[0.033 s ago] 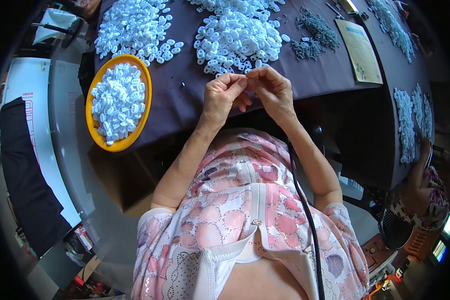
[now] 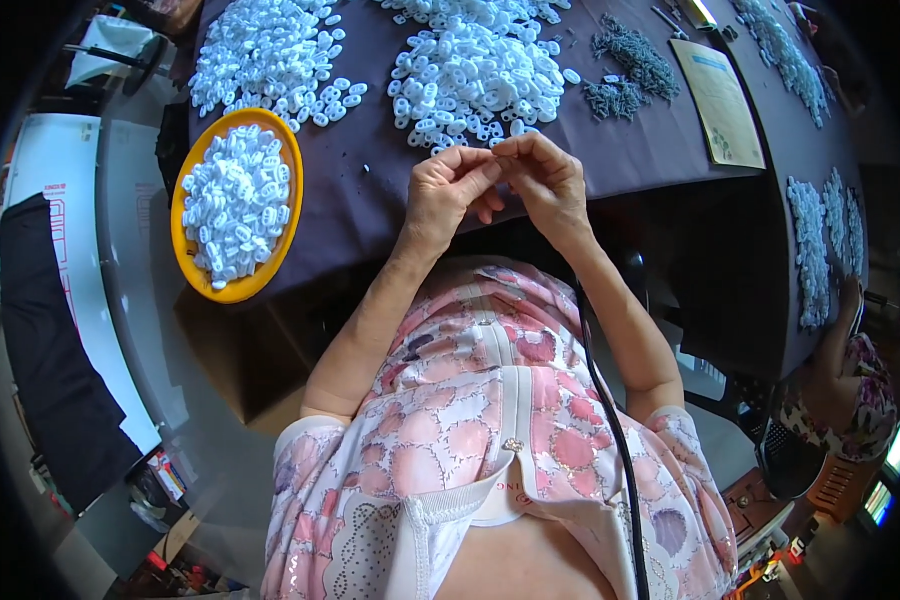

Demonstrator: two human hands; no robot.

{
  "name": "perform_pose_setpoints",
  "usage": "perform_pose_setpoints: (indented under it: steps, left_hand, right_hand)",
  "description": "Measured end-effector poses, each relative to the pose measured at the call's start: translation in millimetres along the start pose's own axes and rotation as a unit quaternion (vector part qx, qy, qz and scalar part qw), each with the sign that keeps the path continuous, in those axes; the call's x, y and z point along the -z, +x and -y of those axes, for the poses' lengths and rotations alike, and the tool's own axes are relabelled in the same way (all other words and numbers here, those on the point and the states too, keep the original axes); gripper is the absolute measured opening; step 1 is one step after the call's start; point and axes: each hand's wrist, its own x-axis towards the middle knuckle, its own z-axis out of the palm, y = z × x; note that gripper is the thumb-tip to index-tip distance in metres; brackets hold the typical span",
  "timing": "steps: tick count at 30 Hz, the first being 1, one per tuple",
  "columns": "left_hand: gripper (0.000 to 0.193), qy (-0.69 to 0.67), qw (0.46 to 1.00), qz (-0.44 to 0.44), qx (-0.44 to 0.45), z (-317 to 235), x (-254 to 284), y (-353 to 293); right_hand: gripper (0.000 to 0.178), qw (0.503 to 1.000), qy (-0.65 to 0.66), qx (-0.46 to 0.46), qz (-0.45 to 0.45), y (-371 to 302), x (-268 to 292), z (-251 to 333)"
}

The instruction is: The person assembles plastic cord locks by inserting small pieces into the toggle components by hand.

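Across the table [image 2: 335,205], white heaps [image 2: 480,80] are running out of view; by its near left corner, a dish [image 2: 232,293] is holding similar pieces [image 2: 238,205]. Work is looking partway, whether those are finished being unclear. Over the near edge, my left hand [image 2: 442,192] and right hand [image 2: 550,182] are pinching fingertips together, hiding anything gripped. Rightward, grey bits [image 2: 638,65] are lying loose.

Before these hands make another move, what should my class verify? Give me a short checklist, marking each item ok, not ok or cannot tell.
1. Left hand and right hand close together: ok.
2. Piece gripped by the fingers: cannot tell; too small and hidden.
3. White pile just beyond the hands: ok.
4. Grey pieces separate from that pile: ok.
5. Cloth free of strays: not ok; a small white bit lies right of the orange dish.
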Motion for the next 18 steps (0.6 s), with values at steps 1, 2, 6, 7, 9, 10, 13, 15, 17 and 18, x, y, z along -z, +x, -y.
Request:
perform_pose_setpoints:
  steps: [1, 2, 6, 7, 9, 10, 13, 15, 17, 18]
  left_hand:
    - [0.013, 0.039, 0.999, 0.014, -0.020, 0.0, 0.8, -0.6]
    - [0.013, 0.038, 0.999, 0.011, -0.021, 1.0, 2.0, -0.6]
    - [0.015, -0.013, 1.000, 0.005, 0.012, 3.7, 6.3, 0.9]
    - [0.017, -0.023, 0.999, 0.009, 0.027, 3.8, 6.2, 0.8]
    - [0.017, -0.016, 0.999, -0.002, 0.027, 2.8, 4.8, 0.2]
    - [0.016, -0.008, 1.000, -0.013, 0.026, 2.5, 4.6, 0.1]
    - [0.015, -0.015, 0.999, -0.018, 0.022, 4.3, 4.5, 0.6]
    - [0.014, -0.014, 0.999, -0.019, 0.023, 3.7, 4.5, 0.3]
    - [0.013, -0.013, 0.999, -0.018, 0.024, 4.1, 4.8, 0.5]
    - [0.013, -0.004, 1.000, -0.020, 0.021, 4.8, 5.0, 0.7]
  right_hand:
    - [0.007, 1.000, -0.020, -0.001, 0.005, -0.3, 0.3, -0.3]
    - [0.008, 0.999, -0.041, -0.002, 0.009, -0.8, 0.7, -0.7]
    - [0.009, 0.999, -0.029, -0.026, 0.011, -2.5, 3.3, -6.7]
    - [0.010, 0.999, -0.013, -0.027, 0.010, -2.0, 3.8, -6.8]
    - [0.010, 1.000, 0.003, -0.030, 0.008, -1.9, 4.0, -6.9]
    - [0.010, 1.000, 0.000, -0.024, 0.008, -1.7, 3.2, -7.0]
    - [0.011, 1.000, -0.008, -0.021, 0.007, -1.3, 2.8, -5.9]
    - [0.011, 1.000, -0.013, -0.022, 0.006, -1.3, 2.8, -5.3]
    - [0.010, 0.999, -0.026, -0.013, 0.014, -1.5, 2.6, -5.1]
    - [0.010, 0.999, -0.026, -0.013, 0.014, -1.6, 2.8, -4.5]
